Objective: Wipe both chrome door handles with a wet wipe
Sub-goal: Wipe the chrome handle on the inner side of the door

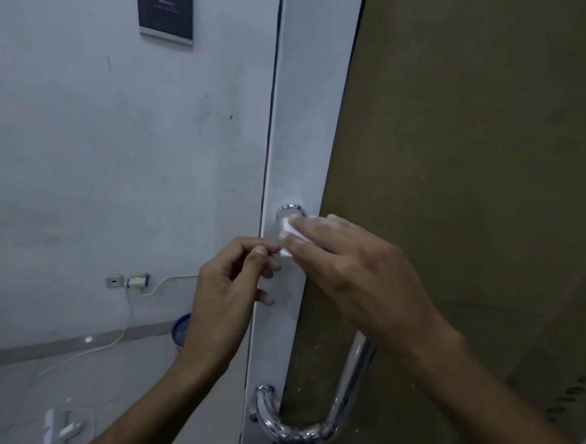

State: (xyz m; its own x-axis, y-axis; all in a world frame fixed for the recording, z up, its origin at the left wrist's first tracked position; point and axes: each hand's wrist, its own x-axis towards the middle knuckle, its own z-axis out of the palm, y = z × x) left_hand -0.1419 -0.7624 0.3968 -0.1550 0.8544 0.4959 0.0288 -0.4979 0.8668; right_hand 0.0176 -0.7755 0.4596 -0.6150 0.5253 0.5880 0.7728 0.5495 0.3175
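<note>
Chrome handle (310, 425) runs from frame centre to bottom. My right hand (347, 259) pinches the wipe (289, 230) against its top mount; left hand (226, 286) hovers, fingers loosely curled, holding nothing. Wrap fully, then stroke downward.

Left hand (227, 286): bare, no ring or glove seen | Right hand (347, 259): bare, no ring or glove seen | Forearms: both bare to frame edge, no sleeve or watch visible
</note>
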